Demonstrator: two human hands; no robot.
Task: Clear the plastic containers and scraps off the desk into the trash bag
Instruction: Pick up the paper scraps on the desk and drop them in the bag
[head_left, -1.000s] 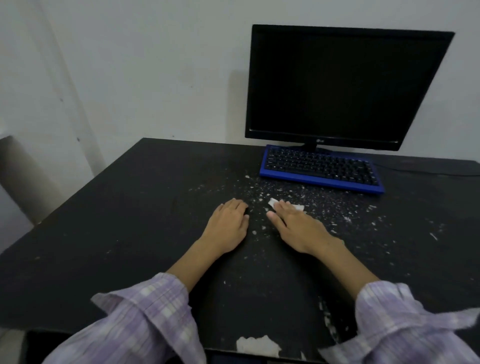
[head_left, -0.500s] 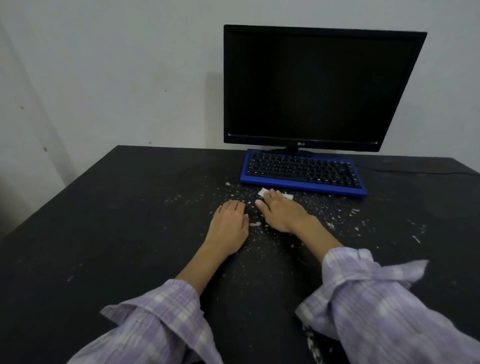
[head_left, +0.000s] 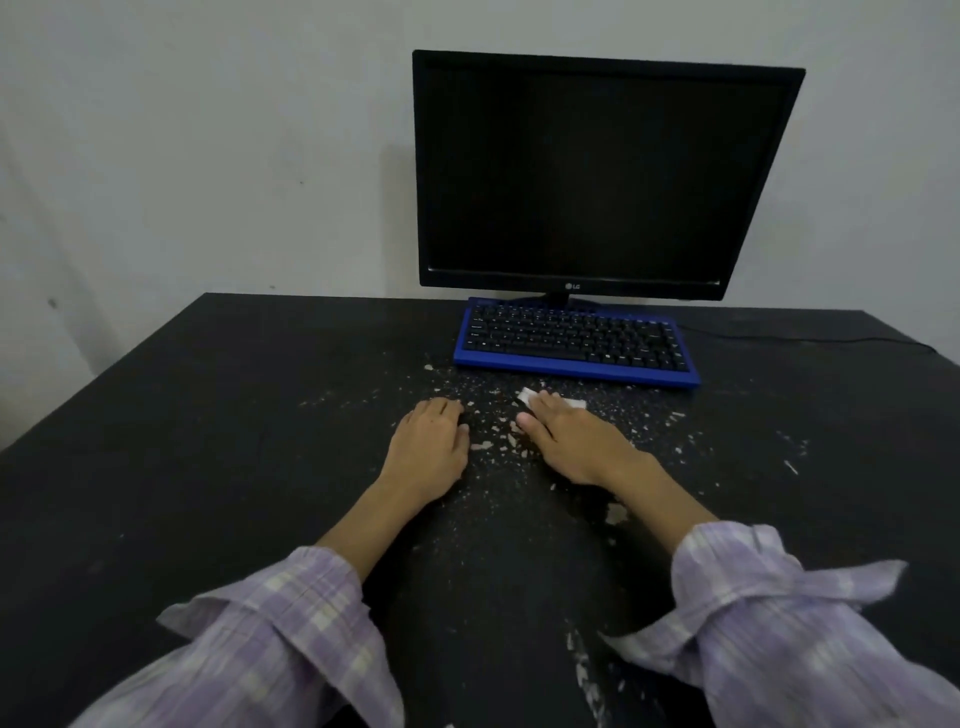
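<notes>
Small white scraps (head_left: 483, 445) lie scattered over the black desk (head_left: 208, 441) in front of the keyboard. My right hand (head_left: 571, 447) lies flat with straight fingers pressing on a white piece of paper (head_left: 575, 403), whose ends stick out past the fingertips. My left hand (head_left: 431, 449) rests palm down beside it, fingertips slightly bent on the desk, holding nothing. A larger scrap (head_left: 616, 513) lies by my right wrist. No plastic container or trash bag is in view.
A blue keyboard (head_left: 571, 340) sits just beyond the hands, under a dark monitor (head_left: 597, 171) against the wall. A black cable (head_left: 831, 340) runs right along the desk's back. More white flakes (head_left: 582, 670) lie near the front edge.
The right hand with the white paper has slid a little forward toward the keyboard. The left hand has barely moved. The head view has shifted.
</notes>
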